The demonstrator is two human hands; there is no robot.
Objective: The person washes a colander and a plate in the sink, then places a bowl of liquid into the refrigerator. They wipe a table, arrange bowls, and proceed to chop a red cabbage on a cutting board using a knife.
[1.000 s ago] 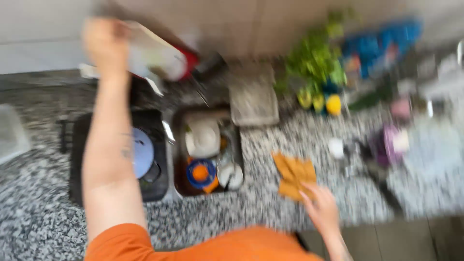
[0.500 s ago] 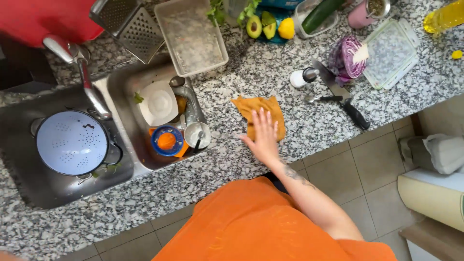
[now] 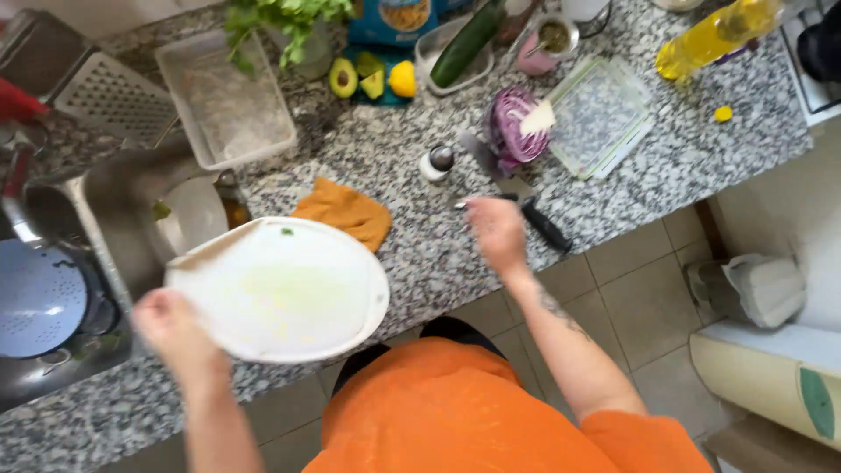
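My left hand grips the white cutting board by its edge, level so scraps stay on. My right hand reaches the black-handled knife just beyond it on the desk, fingers seemingly loose, blurred.

Speckled granite counter — polished; white plastic board — matt; orange cloth.

White cutting board, black-handled knife.
Board: rounded, wet, green scrap near far edge, held level above surface edge. Knife: flat on granite surface, by halved red cabbage.
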